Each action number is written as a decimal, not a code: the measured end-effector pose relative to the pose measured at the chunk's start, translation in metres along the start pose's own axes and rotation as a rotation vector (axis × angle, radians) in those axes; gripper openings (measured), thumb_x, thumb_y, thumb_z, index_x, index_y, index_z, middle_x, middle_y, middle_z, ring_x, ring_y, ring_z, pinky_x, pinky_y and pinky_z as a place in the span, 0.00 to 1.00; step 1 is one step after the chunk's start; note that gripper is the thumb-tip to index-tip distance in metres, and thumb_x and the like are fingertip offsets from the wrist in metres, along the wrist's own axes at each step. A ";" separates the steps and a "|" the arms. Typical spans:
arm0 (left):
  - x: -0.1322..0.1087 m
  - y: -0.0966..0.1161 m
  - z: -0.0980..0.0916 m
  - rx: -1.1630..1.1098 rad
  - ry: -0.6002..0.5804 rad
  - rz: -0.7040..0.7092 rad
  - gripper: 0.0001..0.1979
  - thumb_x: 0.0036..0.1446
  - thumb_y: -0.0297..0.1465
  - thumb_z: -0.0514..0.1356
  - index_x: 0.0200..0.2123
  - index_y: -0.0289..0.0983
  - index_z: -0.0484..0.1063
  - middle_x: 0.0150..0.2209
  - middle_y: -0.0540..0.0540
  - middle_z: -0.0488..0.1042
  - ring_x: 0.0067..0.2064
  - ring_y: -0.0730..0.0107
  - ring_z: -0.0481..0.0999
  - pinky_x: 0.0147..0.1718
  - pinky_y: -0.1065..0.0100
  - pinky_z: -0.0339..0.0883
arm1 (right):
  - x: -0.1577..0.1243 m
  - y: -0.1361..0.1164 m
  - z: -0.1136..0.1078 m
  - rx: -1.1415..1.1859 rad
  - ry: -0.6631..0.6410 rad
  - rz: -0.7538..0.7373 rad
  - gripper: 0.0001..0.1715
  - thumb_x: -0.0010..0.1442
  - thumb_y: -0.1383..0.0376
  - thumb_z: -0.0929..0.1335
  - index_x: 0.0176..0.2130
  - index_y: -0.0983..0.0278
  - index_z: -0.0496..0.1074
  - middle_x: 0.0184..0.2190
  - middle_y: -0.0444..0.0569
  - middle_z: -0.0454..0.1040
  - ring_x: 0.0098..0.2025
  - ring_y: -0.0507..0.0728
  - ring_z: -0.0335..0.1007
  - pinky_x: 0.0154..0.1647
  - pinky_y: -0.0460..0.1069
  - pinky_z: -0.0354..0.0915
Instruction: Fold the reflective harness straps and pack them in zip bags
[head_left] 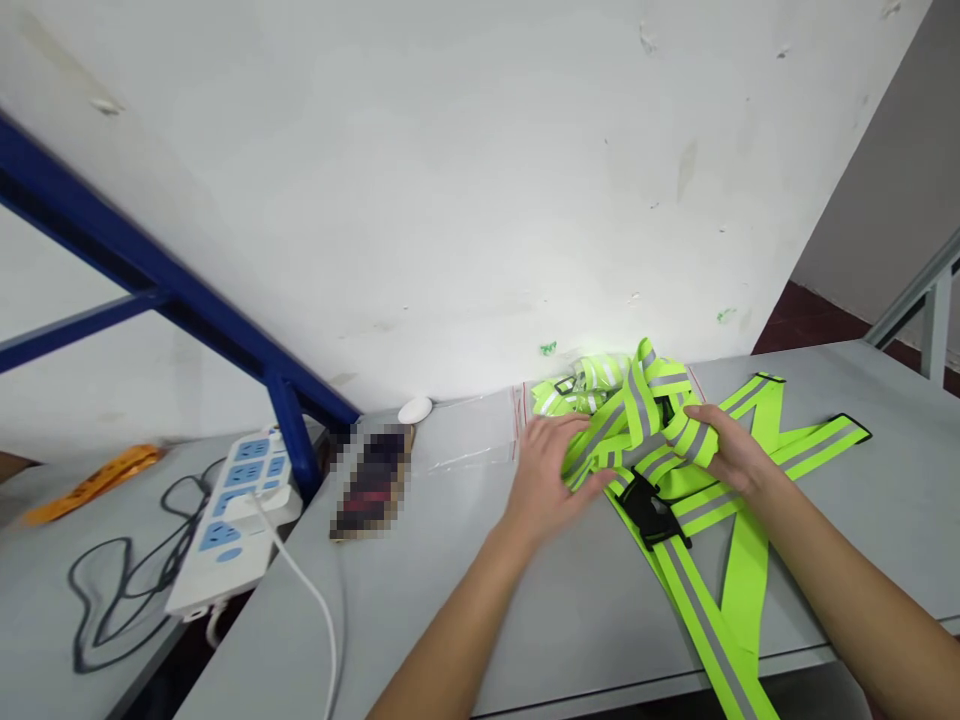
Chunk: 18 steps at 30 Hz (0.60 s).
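Left hand (544, 482): open, fingers resting on the bunched hi-vis reflective vest (742, 590).
Right hand (724, 450): grasping a fold of the vest.
Vest: heaped between 2 hands on the counter (570, 640), black buckle (649, 510) just below them.
Progress: vest not laid flat; clear plastic bag (472, 435) beyond left hand.

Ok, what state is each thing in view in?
Left hand: open, resting on vest
Right hand: gripping a vest fold
Vest: bunched near hands, straps spread out
Buckle: appears clipped shut
Bag: flat, clear plastic
Power strip: plug inserted
Phone: lying flat, screen blurred
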<state>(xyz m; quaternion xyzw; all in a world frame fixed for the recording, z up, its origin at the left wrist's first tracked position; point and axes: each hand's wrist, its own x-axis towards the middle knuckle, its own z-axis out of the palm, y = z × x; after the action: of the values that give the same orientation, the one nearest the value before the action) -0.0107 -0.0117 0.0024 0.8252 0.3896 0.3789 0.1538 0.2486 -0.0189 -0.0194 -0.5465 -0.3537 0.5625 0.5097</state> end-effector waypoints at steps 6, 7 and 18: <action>-0.009 0.029 0.030 -0.017 -0.015 -0.059 0.09 0.58 0.34 0.58 0.43 0.42 0.67 0.45 0.45 0.75 0.50 0.58 0.72 0.62 0.47 0.40 | -0.020 -0.012 0.025 -0.058 -0.281 0.099 0.25 0.46 0.55 0.76 0.44 0.58 0.75 0.45 0.50 0.79 0.50 0.65 0.73 0.45 0.55 0.71; -0.010 0.031 0.031 -0.024 -0.005 -0.058 0.07 0.58 0.31 0.57 0.41 0.42 0.67 0.44 0.46 0.76 0.49 0.59 0.72 0.63 0.46 0.38 | -0.022 -0.013 0.028 -0.063 -0.300 0.101 0.24 0.46 0.55 0.77 0.43 0.58 0.76 0.45 0.50 0.79 0.50 0.64 0.73 0.47 0.54 0.70; 0.002 0.029 0.002 -0.725 0.189 -0.405 0.10 0.61 0.40 0.56 0.36 0.39 0.65 0.28 0.50 0.70 0.33 0.70 0.72 0.39 0.66 0.67 | -0.020 -0.010 0.031 0.091 -0.202 0.199 0.19 0.49 0.56 0.75 0.41 0.59 0.77 0.43 0.50 0.80 0.45 0.64 0.76 0.47 0.58 0.71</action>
<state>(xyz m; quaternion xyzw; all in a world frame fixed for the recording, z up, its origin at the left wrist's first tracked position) 0.0071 -0.0288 0.0174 0.5862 0.3977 0.5274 0.4691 0.2179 -0.0306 0.0000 -0.4957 -0.3215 0.6780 0.4374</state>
